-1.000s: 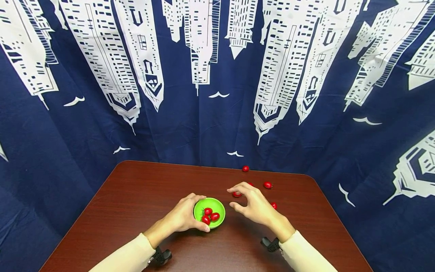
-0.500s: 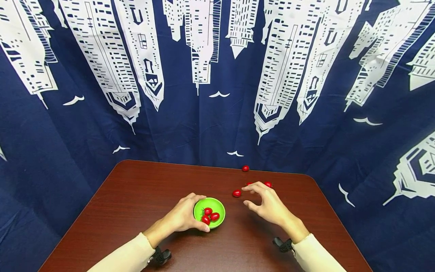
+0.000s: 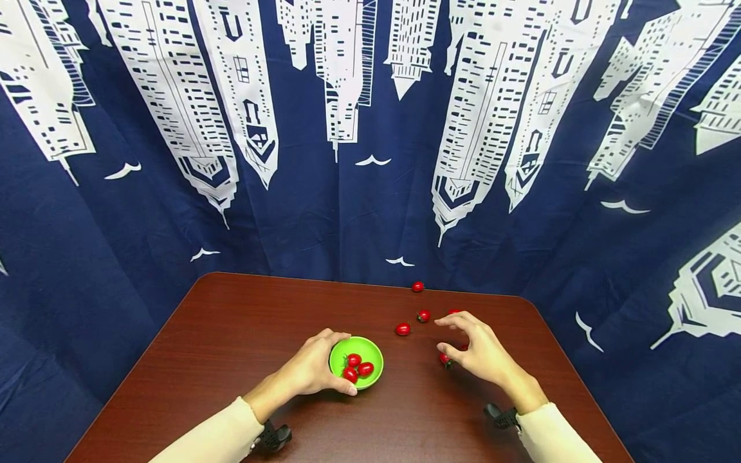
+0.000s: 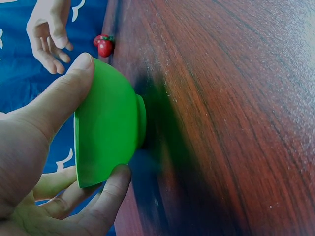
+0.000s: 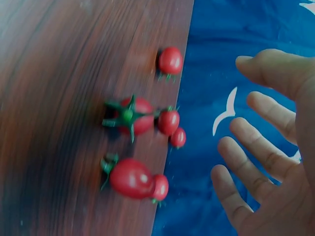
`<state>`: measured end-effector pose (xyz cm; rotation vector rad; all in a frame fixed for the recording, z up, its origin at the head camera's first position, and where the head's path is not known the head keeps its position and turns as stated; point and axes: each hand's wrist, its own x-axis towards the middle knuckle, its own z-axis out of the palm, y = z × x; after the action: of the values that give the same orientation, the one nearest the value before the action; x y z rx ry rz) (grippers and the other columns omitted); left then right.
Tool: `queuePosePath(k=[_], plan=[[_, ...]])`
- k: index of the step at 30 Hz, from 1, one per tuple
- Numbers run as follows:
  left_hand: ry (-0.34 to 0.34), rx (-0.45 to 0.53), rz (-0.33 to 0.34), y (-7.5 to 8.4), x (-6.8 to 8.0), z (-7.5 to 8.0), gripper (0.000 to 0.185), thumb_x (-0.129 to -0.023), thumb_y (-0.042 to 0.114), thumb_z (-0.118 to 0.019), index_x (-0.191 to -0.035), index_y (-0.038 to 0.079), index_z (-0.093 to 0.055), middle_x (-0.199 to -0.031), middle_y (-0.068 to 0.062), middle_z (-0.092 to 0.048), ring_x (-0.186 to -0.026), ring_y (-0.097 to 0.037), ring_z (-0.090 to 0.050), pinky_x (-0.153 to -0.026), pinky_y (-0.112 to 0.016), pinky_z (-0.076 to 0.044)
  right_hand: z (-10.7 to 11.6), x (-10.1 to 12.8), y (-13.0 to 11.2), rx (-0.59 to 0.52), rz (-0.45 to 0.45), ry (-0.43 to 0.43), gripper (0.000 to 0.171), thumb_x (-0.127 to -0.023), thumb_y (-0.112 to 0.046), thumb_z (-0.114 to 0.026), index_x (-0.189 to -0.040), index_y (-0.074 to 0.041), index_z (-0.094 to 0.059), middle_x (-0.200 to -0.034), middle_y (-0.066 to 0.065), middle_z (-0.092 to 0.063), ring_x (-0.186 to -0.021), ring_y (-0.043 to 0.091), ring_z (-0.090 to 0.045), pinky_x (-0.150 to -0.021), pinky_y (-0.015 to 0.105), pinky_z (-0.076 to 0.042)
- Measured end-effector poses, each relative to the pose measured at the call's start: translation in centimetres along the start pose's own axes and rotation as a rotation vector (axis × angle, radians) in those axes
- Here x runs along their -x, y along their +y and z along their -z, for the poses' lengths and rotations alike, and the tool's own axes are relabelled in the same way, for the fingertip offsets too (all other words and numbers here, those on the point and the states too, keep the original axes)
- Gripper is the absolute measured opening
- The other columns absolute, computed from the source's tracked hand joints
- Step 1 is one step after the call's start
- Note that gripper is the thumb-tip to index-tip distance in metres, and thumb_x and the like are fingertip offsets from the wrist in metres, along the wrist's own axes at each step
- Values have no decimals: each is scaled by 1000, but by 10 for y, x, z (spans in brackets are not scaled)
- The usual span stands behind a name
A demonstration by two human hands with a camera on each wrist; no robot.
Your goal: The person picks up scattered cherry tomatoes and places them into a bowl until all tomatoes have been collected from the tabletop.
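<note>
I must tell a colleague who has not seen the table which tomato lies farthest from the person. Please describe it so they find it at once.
Start at the brown table and look along its far edge, where the blue city-print curtain hangs. The farthest tomato lies alone on that edge, right of centre. The other loose tomatoes lie nearer the right hand, and three lie in the green bowl.

place: staged recording booth | evidence: skyline-print curtain [image 3: 370, 128] backdrop, lone wooden table [image 3: 231, 334]

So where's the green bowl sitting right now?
In the head view the green bowl stands on the brown table, near its front middle, gripped by the left hand, with three red tomatoes inside.
</note>
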<state>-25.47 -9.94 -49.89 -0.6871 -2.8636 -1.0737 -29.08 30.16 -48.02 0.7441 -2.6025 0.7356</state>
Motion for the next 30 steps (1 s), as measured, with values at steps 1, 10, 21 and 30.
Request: queuePosePath(k=[1,10,21,30], plan=[[1,1,1,0,0,0,110,-66,39,-117,-156,0,-68,-129,-8,-73,-121,-27,-69,-108,-51,-63,1,1,3,2,-4,-1,47,-92,-16,-99,-135,-22,-83,-134,-5,-80,-118,31,-80,-103,54,-67],[2,-4,-1,-2,0,-1,110,-65,40,-117,-156,1,-68,-128,-7,-73,-119,-25,-68,-106,-49,-62,8,10,22,-7,-48,-27,51,-91,-18,-101,-138,-20,-82,-139,1,-79,-124,36,-80,-105,60,-66],[6,0,-6,-1,-1,-2,109,-66,39,-117,-155,0,-68,-130,-8,-73,-120,-26,-70,-108,-50,-62,11,22,48,-60,-72,-70,56,-90,-19,-103,-140,-11,-80,-136,4,-79,-120,38,-79,-104,47,-69],[10,2,3,0,0,-1,109,-65,39,-117,-155,0,-68,-130,-8,-74,-120,-26,-69,-108,-49,-63,11,30,62,-114,-122,-165,59,-91,-21,-102,-144,-9,-78,-138,8,-77,-119,36,-74,-94,35,-65]])
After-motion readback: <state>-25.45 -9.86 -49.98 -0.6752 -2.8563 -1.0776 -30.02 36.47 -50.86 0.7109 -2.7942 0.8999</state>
